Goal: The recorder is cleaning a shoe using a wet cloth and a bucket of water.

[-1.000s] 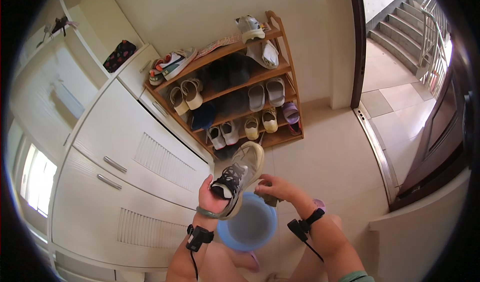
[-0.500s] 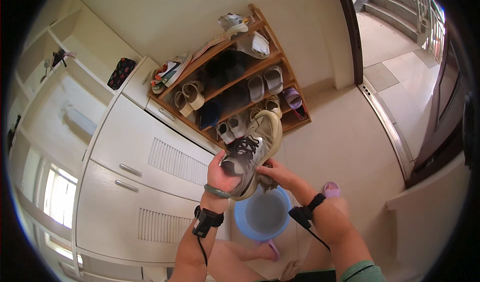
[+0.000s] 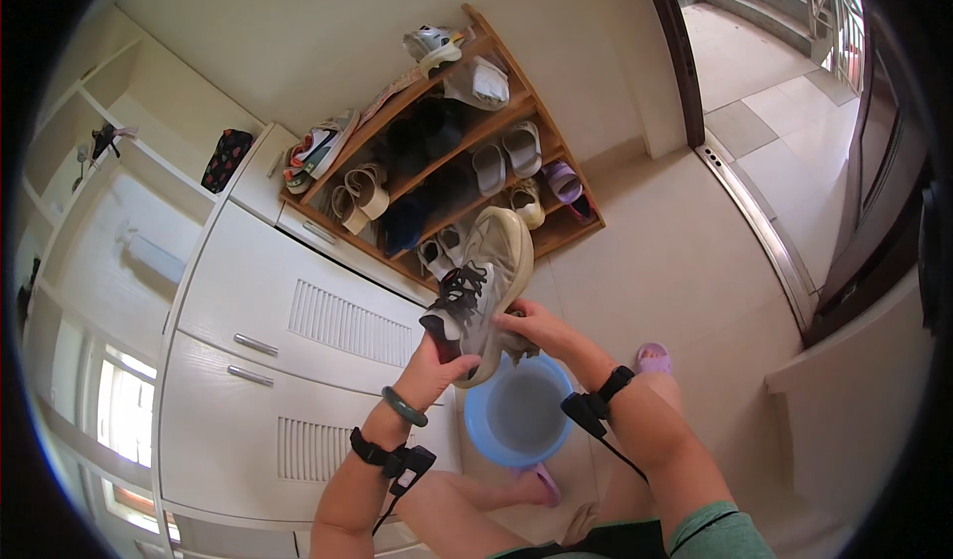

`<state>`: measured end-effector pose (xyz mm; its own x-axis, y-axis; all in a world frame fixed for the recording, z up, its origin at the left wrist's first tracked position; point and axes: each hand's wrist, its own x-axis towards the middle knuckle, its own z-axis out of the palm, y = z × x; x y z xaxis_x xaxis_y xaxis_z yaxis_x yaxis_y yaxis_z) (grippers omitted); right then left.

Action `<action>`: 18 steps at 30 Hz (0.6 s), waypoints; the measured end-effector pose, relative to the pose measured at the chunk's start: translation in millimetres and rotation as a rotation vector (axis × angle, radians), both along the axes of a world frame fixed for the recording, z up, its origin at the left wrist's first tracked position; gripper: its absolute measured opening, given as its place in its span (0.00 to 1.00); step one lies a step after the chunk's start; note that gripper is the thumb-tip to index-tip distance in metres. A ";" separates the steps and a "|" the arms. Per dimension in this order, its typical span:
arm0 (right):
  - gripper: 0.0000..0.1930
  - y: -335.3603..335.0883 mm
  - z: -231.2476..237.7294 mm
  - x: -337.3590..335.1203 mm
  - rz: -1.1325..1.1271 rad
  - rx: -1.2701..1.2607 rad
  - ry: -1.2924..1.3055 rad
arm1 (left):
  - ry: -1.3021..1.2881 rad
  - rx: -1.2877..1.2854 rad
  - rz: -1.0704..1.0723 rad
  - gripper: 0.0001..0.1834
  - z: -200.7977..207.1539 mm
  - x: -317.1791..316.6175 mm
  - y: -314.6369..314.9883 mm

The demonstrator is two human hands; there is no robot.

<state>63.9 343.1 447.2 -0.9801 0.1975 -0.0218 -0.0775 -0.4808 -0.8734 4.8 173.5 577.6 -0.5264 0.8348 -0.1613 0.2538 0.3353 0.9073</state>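
A grey and white sneaker [image 3: 486,279] with black laces and a thick yellowed sole is held up in front of me, its toe pointing away. My left hand [image 3: 433,368] is closed around its heel end, thumb on the near side. My right hand [image 3: 544,329] is closed on a dark grey cloth [image 3: 515,345], bunched against the sole's right side near the heel; its lower folds are partly hidden. Below the shoe, a light blue basin [image 3: 474,428] with greyish water stands on the floor.
A wooden shoe rack [image 3: 516,92] with several pairs of shoes stands ahead against the wall. White cabinets [image 3: 253,281] line the left. An open doorway with a metal threshold [image 3: 751,226] is at right, a staircase [image 3: 759,3] beyond. My feet wear pink slippers [image 3: 654,358].
My left hand has shifted from cupping the sneaker's side to gripping its heel. The shoe has tilted and moved slightly left. My right hand stays near the sole with the cloth.
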 end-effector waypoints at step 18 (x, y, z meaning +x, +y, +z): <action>0.27 10.3 -1.1 -11.7 -0.045 -0.180 -0.022 | 0.979 -0.414 -0.261 0.18 14.2 -10.0 0.2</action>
<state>52.2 353.5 446.0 -0.9694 0.2317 -0.0815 -0.0844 -0.6258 -0.7754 -5.2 173.7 591.8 -0.3941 0.9169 -0.0635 0.9112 0.3988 0.1033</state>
